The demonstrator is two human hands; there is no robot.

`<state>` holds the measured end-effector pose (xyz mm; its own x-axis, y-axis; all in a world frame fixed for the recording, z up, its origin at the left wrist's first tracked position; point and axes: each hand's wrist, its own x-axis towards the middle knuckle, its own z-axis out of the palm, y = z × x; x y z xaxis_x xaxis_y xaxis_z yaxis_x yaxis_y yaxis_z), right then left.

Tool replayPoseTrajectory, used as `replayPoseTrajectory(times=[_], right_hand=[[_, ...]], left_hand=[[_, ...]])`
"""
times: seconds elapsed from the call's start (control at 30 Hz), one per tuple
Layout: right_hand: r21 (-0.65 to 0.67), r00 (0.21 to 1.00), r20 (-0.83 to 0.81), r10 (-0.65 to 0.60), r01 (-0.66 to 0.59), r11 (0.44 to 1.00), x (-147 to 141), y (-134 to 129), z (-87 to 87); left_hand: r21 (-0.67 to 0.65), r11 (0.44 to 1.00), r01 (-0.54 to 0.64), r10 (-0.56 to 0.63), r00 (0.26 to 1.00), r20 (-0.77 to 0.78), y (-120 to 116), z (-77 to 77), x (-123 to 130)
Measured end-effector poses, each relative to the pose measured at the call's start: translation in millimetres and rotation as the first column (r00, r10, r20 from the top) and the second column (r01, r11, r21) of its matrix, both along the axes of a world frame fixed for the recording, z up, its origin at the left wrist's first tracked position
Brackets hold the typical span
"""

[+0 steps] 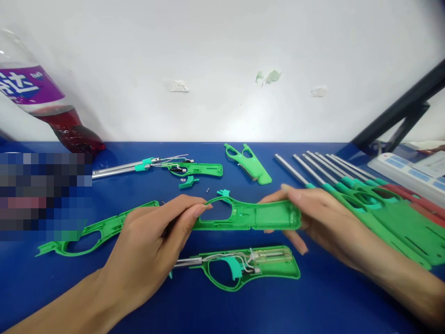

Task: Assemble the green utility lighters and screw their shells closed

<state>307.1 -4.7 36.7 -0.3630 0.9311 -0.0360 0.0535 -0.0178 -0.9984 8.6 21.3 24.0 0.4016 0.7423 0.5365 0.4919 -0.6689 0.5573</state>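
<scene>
My left hand [153,241] pinches the narrow end of a green lighter handle half [271,217], its hollow inside facing me. The wide end rests in my right hand [320,222], thumb and fingers around it. Just below lies an opened stick lighter [292,269], showing its clear fuel tank [273,255], white wires, and turquoise trigger [234,268]; its metal tube runs behind my left hand. Another green handle half [116,222] is partly hidden behind that hand. A loose turquoise trigger [225,195] lies behind the held half.
Farther back on the blue table [194,315] are an opened lighter assembly [196,169], a second loose trigger [188,182], a small screw [207,189] and a green handle [252,164]. Several lighters [392,213] line the right, near a power strip [410,171]. A soda bottle [66,120] stands left.
</scene>
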Motion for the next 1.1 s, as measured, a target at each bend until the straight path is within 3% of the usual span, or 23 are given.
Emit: replayPoseTrajectory(times=[0.13,0.27,0.4,0.53,0.7,0.9,1.1], right_hand=[[0.213,0.987,0.085,-0.138,0.117,0.970,4,9,1.6],[0.486,0.897,0.242,-0.371,0.219,0.846,13,21,-2.7],[0.633,0.761,0.420,-0.495,0.145,0.761,20,29,-14.3],[0.611,0.647,0.624,-0.438,-0.056,0.790,20,30,-24.6],[0.579,0.529,0.734,-0.426,-0.159,0.800,21,31,-27.0],[0.649,0.393,0.732,-0.556,-0.156,0.744,27,36,-24.6],[0.664,0.230,0.742,-0.629,-0.123,0.738,36,40,-32.1]], left_hand=[[-0.026,1.000,-0.014,0.014,1.000,0.000,1,7.2,3],[-0.029,0.999,-0.012,0.012,1.000,-0.017,6,2.7,1],[0.000,1.000,0.019,-0.019,0.989,-0.148,8,-7.6,-2],[0.005,1.000,0.011,-0.010,0.974,-0.225,6,-12.7,-3],[0.048,0.999,-0.011,0.027,0.935,-0.352,6,-13.8,-3],[0.183,0.983,0.033,0.049,0.903,-0.426,5,-11.4,-1],[0.305,0.950,0.065,0.074,0.904,-0.422,3,-7.8,0]])
